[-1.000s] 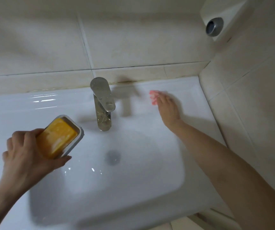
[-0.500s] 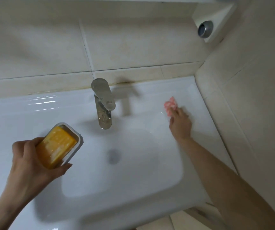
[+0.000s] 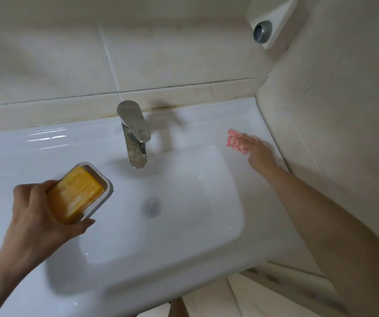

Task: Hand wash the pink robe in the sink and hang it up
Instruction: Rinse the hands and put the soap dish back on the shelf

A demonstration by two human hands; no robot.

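My left hand (image 3: 35, 216) grips a white soap dish (image 3: 102, 191) with a yellow soap bar (image 3: 77, 193) in it, tilted above the left side of the white sink (image 3: 184, 255). My right hand (image 3: 260, 156) rests on the sink's right ledge. Its straight fingers lie on a small pink-and-white patterned piece (image 3: 235, 140); whether that is cloth I cannot tell. No whole pink robe is in view. The basin holds nothing, with the drain (image 3: 152, 207) in its middle.
A chrome faucet (image 3: 134, 133) stands at the back centre of the sink. Beige tiled walls close in behind and on the right. A white fixture with a grey knob (image 3: 263, 30) hangs in the upper right corner. Floor tiles show at the bottom right.
My right hand has slid the pink piece along the ledge, away from the faucet toward the right wall. My left hand has kept the soap dish in about the same place.
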